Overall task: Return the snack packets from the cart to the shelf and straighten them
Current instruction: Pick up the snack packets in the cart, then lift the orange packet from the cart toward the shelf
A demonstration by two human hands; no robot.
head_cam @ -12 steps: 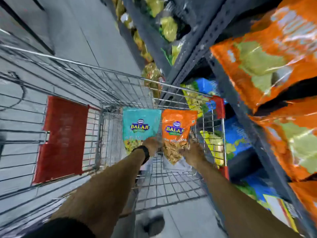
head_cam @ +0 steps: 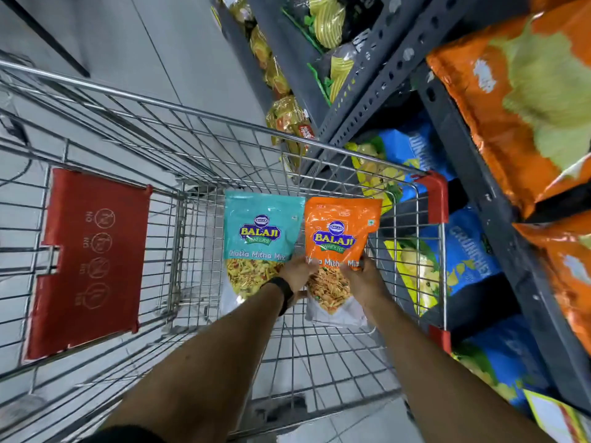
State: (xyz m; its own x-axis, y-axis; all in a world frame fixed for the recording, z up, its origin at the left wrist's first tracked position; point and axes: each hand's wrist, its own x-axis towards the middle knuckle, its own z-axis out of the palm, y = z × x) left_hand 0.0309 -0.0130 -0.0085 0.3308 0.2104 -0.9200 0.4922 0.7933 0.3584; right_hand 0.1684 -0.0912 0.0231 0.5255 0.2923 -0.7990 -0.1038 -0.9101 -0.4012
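Two Balaji snack packets lie side by side on the wire floor of the cart (head_cam: pixel 192 110): a teal packet (head_cam: pixel 262 228) on the left and an orange packet (head_cam: pixel 342 231) on the right. My left hand (head_cam: pixel 297 274), a black band on its wrist, sits at the seam between them with its fingers over the orange packet's left edge. My right hand (head_cam: pixel 364 279) grips the orange packet's lower right edge. The grey metal shelf (head_cam: pixel 479 187) stands right of the cart.
The cart's red fold-down seat flap (head_cam: pixel 89 260) is at the left. Large orange chip bags (head_cam: pixel 511 107) fill the upper shelf, blue bags (head_cam: pixel 463 251) the level below, and yellow and black bags (head_cam: pixel 329 24) sit further along. Grey tiled floor lies beyond the cart.
My left hand has shifted right, from the teal packet's lower corner onto the orange packet's left edge. My right hand stays on the orange packet. Both packets remain in the cart.
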